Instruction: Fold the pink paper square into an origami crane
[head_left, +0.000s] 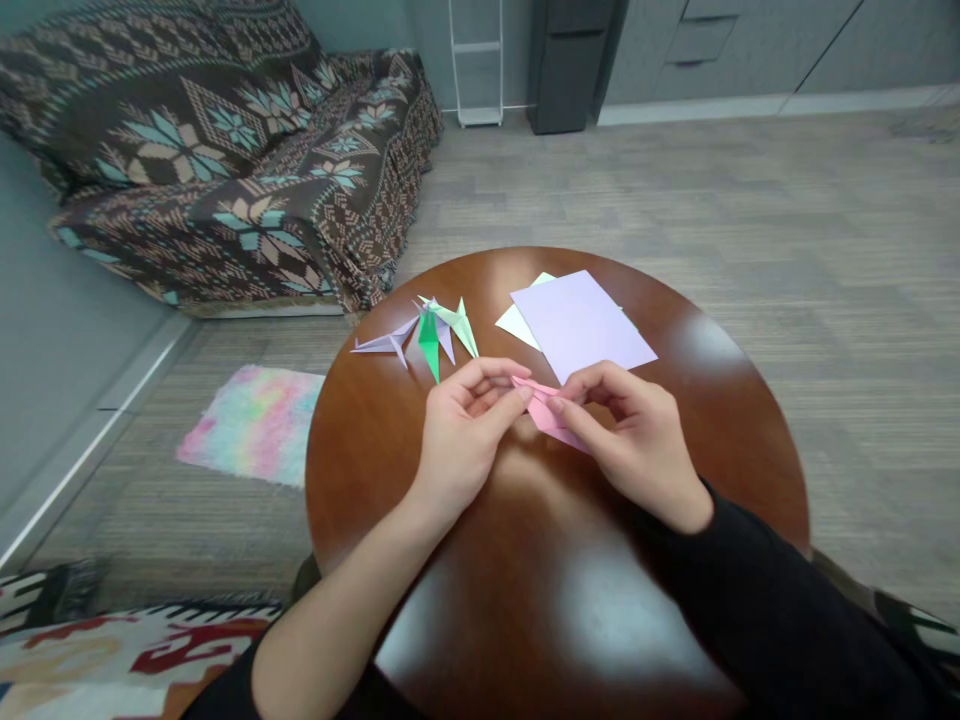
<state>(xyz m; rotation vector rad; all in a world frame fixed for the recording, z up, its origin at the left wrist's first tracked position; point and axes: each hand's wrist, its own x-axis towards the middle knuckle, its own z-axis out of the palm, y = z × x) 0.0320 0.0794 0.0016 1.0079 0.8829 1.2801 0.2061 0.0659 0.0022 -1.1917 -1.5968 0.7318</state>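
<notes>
A small pink folded paper (551,416) is held just above the middle of the round table. My left hand (474,415) pinches its left end between thumb and fingers. On the other side, my right hand (626,425) grips its right part the same way, thumb nearest to me. Fingers cover parts of the paper's edges, so its full shape is hidden. Beyond my left hand lie several folded paper figures: a lilac one (386,343), a bright green one (429,345) and a pale green one (459,325).
Behind my right hand, a lilac paper sheet (585,320) rests over a pale green sheet (519,325) on the brown round table (517,590). A patterned covered sofa (247,170) stands back left, with a pastel fluffy rug (251,425) on the floor nearby.
</notes>
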